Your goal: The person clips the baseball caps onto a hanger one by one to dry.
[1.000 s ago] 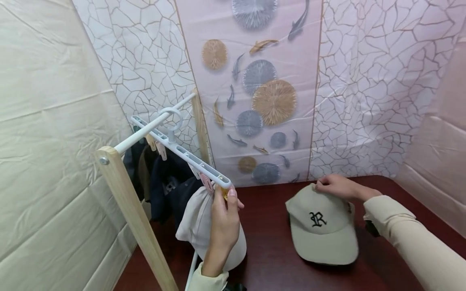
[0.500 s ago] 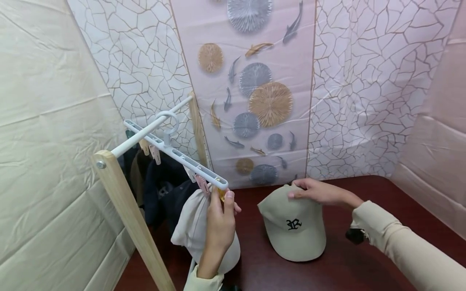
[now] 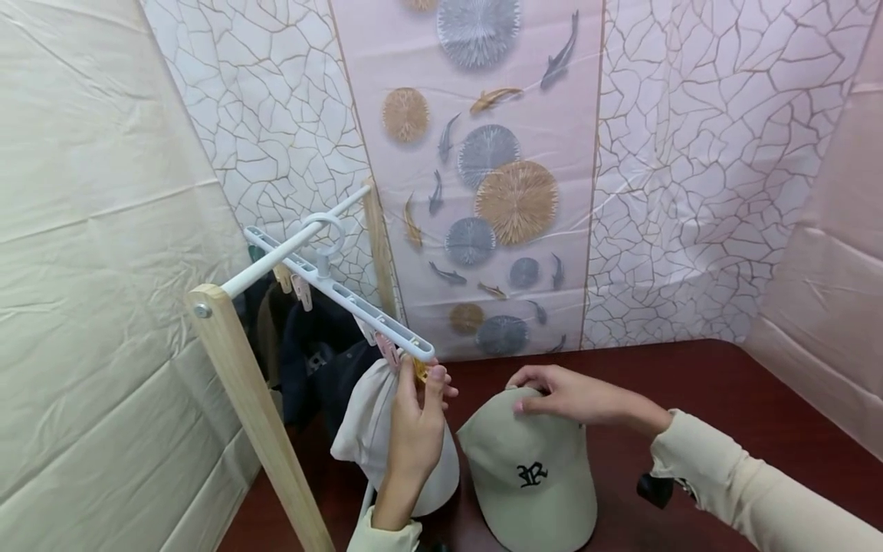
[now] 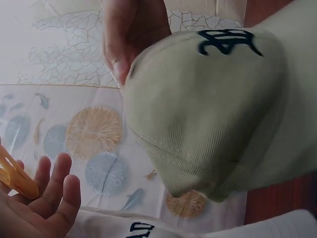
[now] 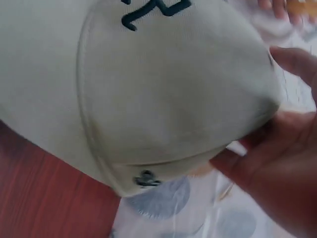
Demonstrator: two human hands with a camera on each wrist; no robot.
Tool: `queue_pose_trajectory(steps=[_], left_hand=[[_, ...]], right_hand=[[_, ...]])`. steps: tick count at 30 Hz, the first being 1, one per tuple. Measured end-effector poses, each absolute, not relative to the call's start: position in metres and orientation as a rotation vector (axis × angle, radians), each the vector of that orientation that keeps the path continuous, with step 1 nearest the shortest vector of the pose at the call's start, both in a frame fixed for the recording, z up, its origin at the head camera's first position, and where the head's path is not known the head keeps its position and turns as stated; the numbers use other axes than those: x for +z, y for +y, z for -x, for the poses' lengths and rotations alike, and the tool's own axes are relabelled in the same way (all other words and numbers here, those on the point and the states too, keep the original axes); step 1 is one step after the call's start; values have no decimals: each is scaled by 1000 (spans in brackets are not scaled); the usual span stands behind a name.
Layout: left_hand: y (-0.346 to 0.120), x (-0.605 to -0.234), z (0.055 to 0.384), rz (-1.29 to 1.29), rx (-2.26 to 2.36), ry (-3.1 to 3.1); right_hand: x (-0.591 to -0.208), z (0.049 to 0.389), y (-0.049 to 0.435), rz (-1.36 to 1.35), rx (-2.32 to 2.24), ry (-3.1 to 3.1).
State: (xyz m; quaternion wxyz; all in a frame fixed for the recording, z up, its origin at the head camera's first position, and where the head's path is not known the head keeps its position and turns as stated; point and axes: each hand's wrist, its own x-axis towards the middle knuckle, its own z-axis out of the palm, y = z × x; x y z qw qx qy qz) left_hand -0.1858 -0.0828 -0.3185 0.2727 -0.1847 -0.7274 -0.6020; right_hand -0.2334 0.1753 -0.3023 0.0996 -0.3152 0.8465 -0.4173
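At the near end of the pale blue clip hanger (image 3: 345,297), my left hand (image 3: 417,441) pinches a yellow clothespin (image 3: 420,372). That yellow clothespin (image 4: 17,174) also shows in the left wrist view. My right hand (image 3: 576,397) grips a khaki baseball cap (image 3: 527,464) at the back of its crown. Black embroidered lettering marks the cap's front, and its brim points down toward me. A white cap (image 3: 369,418) hangs beside a pink clothespin (image 3: 387,350), partly hidden behind my left wrist. In the right wrist view, thumb and fingers hold the khaki cap (image 5: 173,94) from both sides.
The hanger hooks over the white bar (image 3: 269,261) of a rack with wooden posts (image 3: 258,414). Dark caps (image 3: 324,364) hang farther back. Beneath is a dark red table (image 3: 690,383), with patterned cloth (image 3: 662,192) behind and cream cloth (image 3: 103,291) at left.
My right hand has carried the khaki cap leftward and closer to the white cap and my left hand. My left hand has stayed at the yellow clothespin.
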Motion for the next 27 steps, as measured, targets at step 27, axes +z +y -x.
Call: queue_pose_trajectory(steps=[27], left_hand=[[-96,-321,166,379,-1395,-1975]], right_hand=[[-282,202,132,998,-1163,2679]])
